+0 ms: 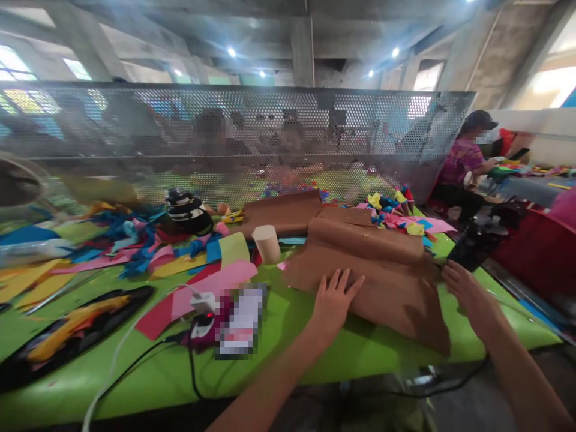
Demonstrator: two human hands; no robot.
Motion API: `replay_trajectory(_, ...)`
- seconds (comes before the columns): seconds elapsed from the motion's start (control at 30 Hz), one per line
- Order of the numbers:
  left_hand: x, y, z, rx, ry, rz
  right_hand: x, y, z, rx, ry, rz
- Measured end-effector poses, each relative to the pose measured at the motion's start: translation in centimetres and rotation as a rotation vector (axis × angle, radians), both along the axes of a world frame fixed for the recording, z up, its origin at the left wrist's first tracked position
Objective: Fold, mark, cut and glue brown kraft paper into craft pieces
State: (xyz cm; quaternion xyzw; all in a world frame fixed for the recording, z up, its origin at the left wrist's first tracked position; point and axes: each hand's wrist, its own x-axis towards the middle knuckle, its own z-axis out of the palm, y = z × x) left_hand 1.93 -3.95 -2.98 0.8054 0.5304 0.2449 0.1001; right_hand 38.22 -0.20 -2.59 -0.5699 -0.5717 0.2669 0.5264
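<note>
My left hand point(335, 301) lies flat with spread fingers on a brown paper-like sheet point(396, 294), near its front left edge. At its far side the sheet curls into a loose roll point(364, 240). My right hand point(465, 291) is beside the sheet's right edge, its fingers stretched towards the end of the roll. A small dark patch shows at those fingertips, too blurred to name. Behind the roll another brown sheet point(283, 213) lies partly curled. A pale cardboard-coloured cylinder point(267, 243) stands upright left of the sheet.
On the green tabletop point(288, 342) are a phone point(242, 321), a charger point(203, 303) with cables, coloured strips point(135, 240), a black tray point(76, 336) and a black-and-white object point(186, 211). A perforated metal partition point(252, 129) stands behind. A person point(468, 159) sits at right.
</note>
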Motion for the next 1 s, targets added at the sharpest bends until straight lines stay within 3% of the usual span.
replay_trajectory(0.07,-0.2,-0.2,0.2,-0.032,0.018,-0.016,0.5,-1.6,-0.4,-0.043,-0.119,-0.008)
replay_trajectory(0.2,-1.3,-0.2,1.7,-0.156,0.043,-0.102,0.4,-3.2,-1.6,-0.070,-0.492,0.157)
replay_trajectory(0.33,-2.6,0.9,3.7,-0.259,0.063,-0.177,-0.4,-2.6,-2.7,-0.036,-0.747,0.159)
replay_trajectory(0.47,-3.3,2.5,4.7,-0.226,0.102,-0.123,-0.9,-1.5,-3.1,0.028,-0.876,0.169)
replay_trajectory(0.6,-3.6,4.7,4.8,-0.178,0.149,-0.092,-1.2,-1.0,-2.8,0.069,-0.919,0.102)
replay_trajectory(0.77,-3.5,7.5,5.0,-0.193,0.232,-0.143,-1.8,-1.1,-2.0,0.078,-0.768,0.175)
replay_trajectory(1.0,-1.9,9.1,5.9,-0.158,0.345,-0.168,-2.3,-1.6,-0.3,0.142,-0.665,0.146)
